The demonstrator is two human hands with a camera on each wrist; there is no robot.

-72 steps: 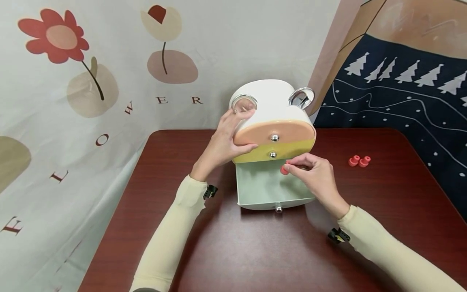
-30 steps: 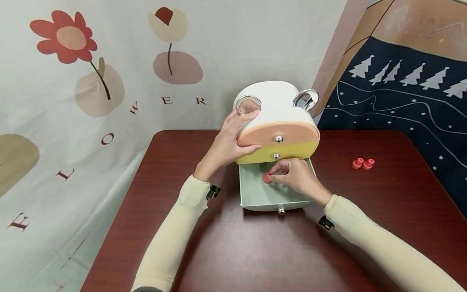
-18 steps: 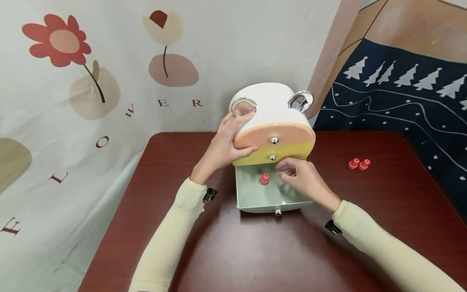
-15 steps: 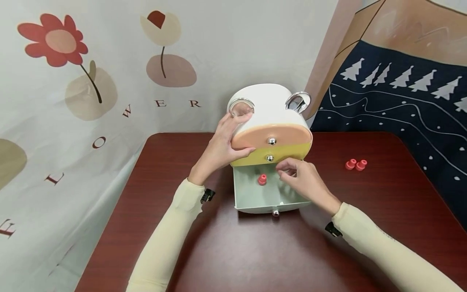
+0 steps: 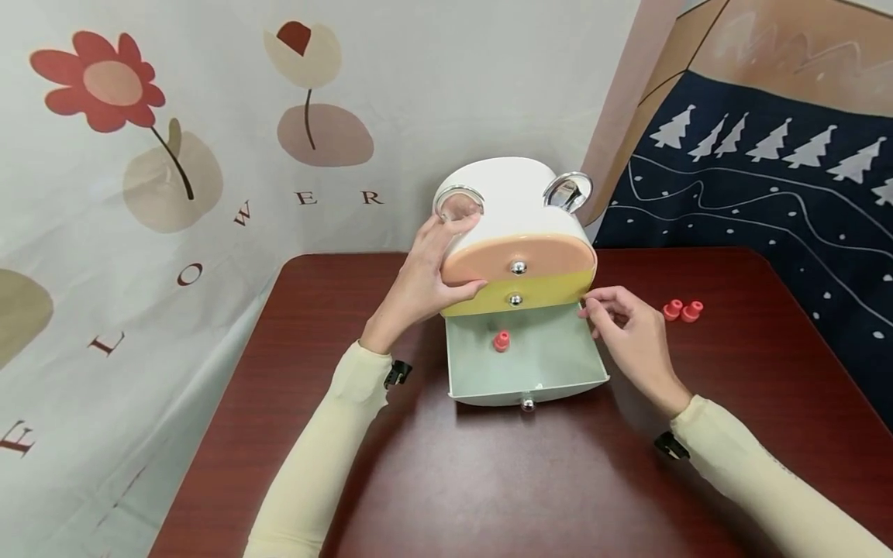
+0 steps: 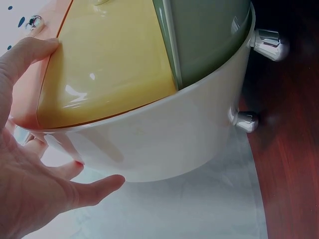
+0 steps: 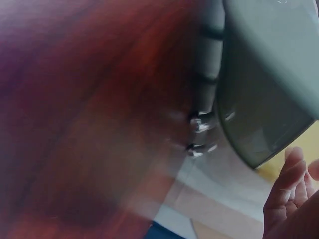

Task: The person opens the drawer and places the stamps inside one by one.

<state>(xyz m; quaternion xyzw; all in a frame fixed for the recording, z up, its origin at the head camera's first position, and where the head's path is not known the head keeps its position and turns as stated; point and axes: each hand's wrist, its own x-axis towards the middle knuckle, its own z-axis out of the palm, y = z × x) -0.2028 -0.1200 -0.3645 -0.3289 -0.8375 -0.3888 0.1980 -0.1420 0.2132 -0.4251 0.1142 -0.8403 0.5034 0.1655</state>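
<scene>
A small storage cabinet (image 5: 512,190) with a white shell and two silver ear-like rings stands on the table. Its peach (image 5: 481,260) and yellow drawers are closed, while the pale green bottom drawer (image 5: 551,356) is pulled out. One small red stepped piece (image 5: 501,342) with a narrow top sits in that drawer. My left hand (image 5: 425,271) is spread on the cabinet's left side, thumb on the front and index finger by the ear ring. My right hand (image 5: 631,329), fingers loosely bent and holding nothing, is at the drawer's right edge.
Two more red pieces (image 5: 682,311) stand close together on the dark red table (image 5: 446,488), right of the cabinet. Behind hangs a white cloth (image 5: 418,85) with flower prints. A navy cloth (image 5: 739,201) with white trees is at the right.
My right hand carried a red piece into the green drawer, let go of it, and has since moved right to the drawer's edge. The left hand has stayed on the cabinet.
</scene>
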